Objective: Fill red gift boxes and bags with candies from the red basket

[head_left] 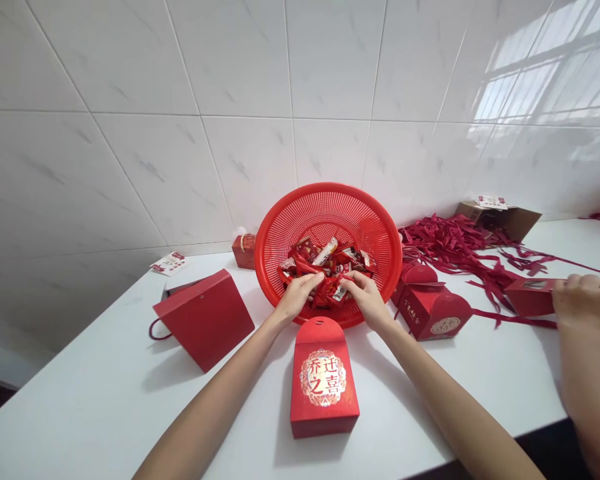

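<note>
A round red plastic basket leans tilted towards me against the tiled wall, with a heap of wrapped candies in its lower part. My left hand reaches over the front rim, thumb and fingers pinched together among the wrappers; what they hold is hidden. Opposite it, my right hand grips a red wrapped candy with a white patch between thumb and fingertips. Just below the basket, between my forearms, lies a red gift box with gold lettering and a raised rounded flap.
Left stands a larger red box with a cord handle; printed cards lie behind it. On the right are red gift boxes, piled dark red ribbons and a cardboard box. Another person's hand is beside a red box.
</note>
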Motion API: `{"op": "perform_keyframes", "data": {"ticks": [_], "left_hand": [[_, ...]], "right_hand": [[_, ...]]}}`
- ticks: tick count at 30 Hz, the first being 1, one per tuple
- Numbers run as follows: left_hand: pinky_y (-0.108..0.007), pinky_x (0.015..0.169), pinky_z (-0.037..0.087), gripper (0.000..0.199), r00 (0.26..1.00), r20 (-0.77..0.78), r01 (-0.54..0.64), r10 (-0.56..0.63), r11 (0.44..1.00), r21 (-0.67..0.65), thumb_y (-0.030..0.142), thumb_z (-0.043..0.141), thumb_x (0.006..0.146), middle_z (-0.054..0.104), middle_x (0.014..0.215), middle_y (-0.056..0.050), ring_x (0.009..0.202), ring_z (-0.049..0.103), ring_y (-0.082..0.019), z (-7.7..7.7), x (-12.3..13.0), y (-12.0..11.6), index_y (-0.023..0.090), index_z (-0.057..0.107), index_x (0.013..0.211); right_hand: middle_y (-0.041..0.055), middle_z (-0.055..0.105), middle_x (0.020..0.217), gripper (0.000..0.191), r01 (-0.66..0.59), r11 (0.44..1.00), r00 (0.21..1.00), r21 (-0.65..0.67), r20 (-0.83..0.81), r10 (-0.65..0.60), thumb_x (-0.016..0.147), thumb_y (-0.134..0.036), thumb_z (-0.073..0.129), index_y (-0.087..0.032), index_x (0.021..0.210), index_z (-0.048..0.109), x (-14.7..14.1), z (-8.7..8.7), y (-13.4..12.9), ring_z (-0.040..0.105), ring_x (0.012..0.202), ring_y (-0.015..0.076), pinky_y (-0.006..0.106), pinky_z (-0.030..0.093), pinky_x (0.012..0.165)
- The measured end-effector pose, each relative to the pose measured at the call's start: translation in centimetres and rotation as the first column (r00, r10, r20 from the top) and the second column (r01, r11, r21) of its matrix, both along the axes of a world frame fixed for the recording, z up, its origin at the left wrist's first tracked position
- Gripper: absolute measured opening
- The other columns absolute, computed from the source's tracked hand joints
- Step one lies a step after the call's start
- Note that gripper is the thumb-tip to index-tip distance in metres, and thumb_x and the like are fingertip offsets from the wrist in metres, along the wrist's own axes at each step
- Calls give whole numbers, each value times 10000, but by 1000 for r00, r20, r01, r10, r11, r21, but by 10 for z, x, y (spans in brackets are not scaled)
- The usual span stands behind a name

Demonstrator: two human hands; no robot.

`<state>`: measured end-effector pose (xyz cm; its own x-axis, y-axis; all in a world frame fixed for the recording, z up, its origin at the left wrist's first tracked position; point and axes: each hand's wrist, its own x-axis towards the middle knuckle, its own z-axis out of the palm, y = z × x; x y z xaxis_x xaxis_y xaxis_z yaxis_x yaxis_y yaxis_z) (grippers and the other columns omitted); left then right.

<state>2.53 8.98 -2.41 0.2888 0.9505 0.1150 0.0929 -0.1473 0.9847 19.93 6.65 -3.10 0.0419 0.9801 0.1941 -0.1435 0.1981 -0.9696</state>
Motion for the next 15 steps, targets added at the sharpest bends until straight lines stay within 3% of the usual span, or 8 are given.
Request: {"op": "perform_keyframes", "data": {"ticks": [3,7,15], "left_hand": [[-328,816,522,469,999,-23,43,-41,996,76,533,755,685,745,941,-68,888,671,-230,2,-1,-5,135,710,929],[-370,918,507,431,1000,4,-23,23,990,140,531,708,740,759,967,-78,946,673,-255,-2,-1,-5,129,739,891],[-360,787,542,539,975,174,-131,138,990,-51,671,742,655,747,739,-62,777,689,-239,-5,-4,2,136,726,713]], "right_hand": [[-21,636,642,314,-31,1000,999,-4,15,31,640,-486,763,-204,715,648,1,2,-1,558,612,156,270,456,585],[-13,656,665,326,-30,1000,1000,-10,8,30,630,-484,782,-192,720,671,3,3,-2,561,627,152,274,455,619],[12,691,691,350,-29,1000,1000,1,8,29,621,-514,800,-195,722,701,1,5,-5,589,657,177,298,465,663]]}}
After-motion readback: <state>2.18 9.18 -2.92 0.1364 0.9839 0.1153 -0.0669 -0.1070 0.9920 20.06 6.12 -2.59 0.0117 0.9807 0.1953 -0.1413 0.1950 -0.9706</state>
